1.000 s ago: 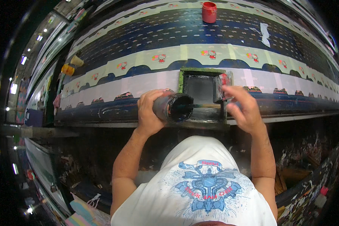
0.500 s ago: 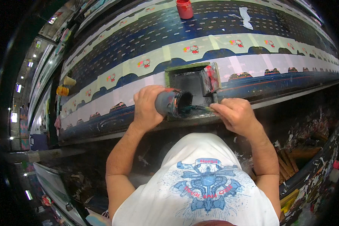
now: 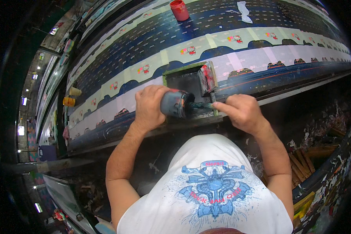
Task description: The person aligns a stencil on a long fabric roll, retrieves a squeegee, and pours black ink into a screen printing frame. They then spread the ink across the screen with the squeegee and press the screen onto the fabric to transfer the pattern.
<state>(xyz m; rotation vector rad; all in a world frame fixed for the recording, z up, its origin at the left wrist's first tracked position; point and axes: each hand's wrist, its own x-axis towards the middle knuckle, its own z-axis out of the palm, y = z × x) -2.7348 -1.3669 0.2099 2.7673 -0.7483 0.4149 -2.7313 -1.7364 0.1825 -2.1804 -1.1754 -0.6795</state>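
Note:
My left hand (image 3: 149,106) grips a dark paint-stained can (image 3: 176,103), tipped on its side with its mouth toward the right. My right hand (image 3: 241,112) holds a thin dark stick (image 3: 201,105) whose tip reaches into the can's mouth. Both hands are over the near edge of a small green-framed printing screen (image 3: 183,69) that lies on the long printed fabric (image 3: 230,39). A red-smeared squeegee (image 3: 207,77) leans at the screen's right side.
A red cup (image 3: 179,9) and a white rag (image 3: 243,11) lie on the far part of the long table. Yellow and cream cups (image 3: 69,101) stand at the left. Paint-spattered floor and wooden pieces (image 3: 300,167) lie at the lower right.
The can tipped from facing me to lying sideways. My right hand left the screen's right side, came in front of the can and put a stick into its mouth.

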